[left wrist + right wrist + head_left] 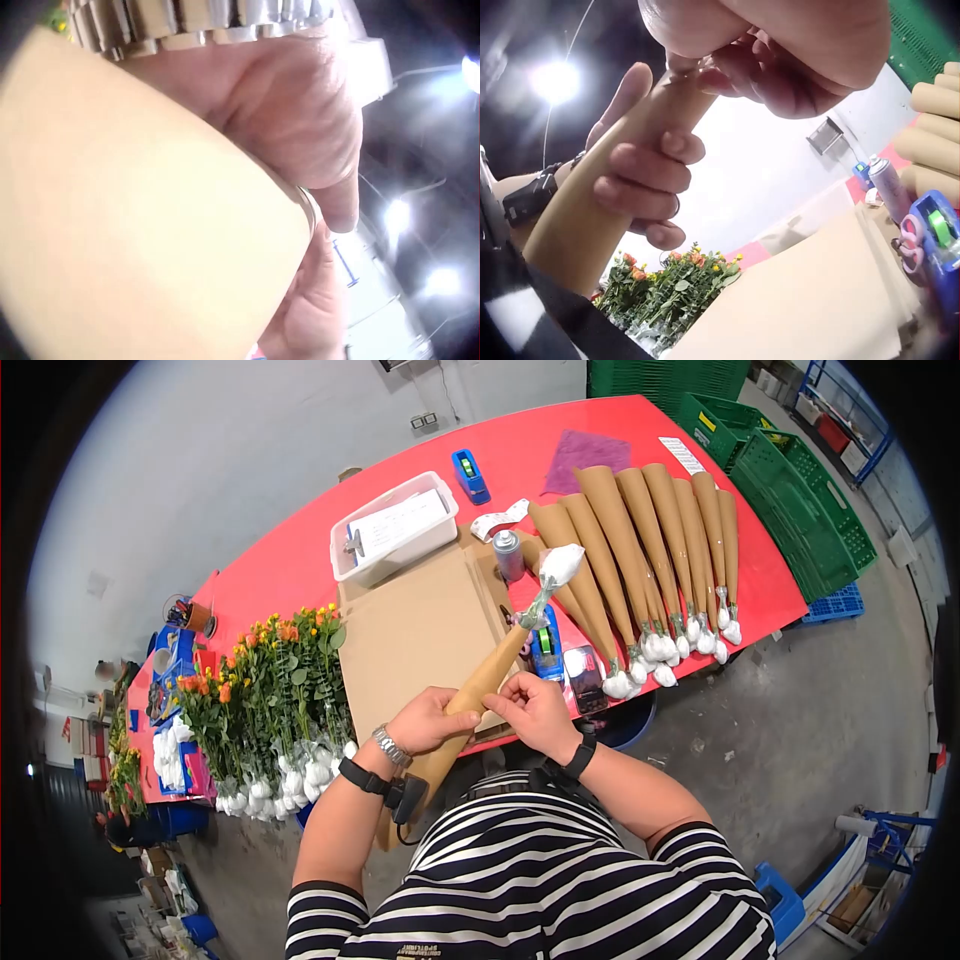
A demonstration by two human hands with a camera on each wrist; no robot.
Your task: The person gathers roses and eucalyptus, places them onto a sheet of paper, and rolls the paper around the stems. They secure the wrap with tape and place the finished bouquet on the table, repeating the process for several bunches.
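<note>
A brown kraft-paper flower wrap [490,668] is held slantwise in front of the body. Its narrow end points away, with clear plastic and a white padded stem end [562,565] sticking out. My left hand [428,722] grips the wrap around its middle, fingers curled underneath, as the right wrist view shows on the paper [581,206]. My right hand [540,712] pinches at the paper's side with thumb and fingertips, close to the left thumb. In the left wrist view the pale paper [150,202] hides most of the left fingers.
Several finished paper cones [650,550] lie in a row on the red table [300,550]. Bunches of orange and yellow flowers [290,680] lie left. Kraft sheets [420,630], a blue tape dispenser [546,645], a spray can [508,555] and a white bin [440,525] are nearby.
</note>
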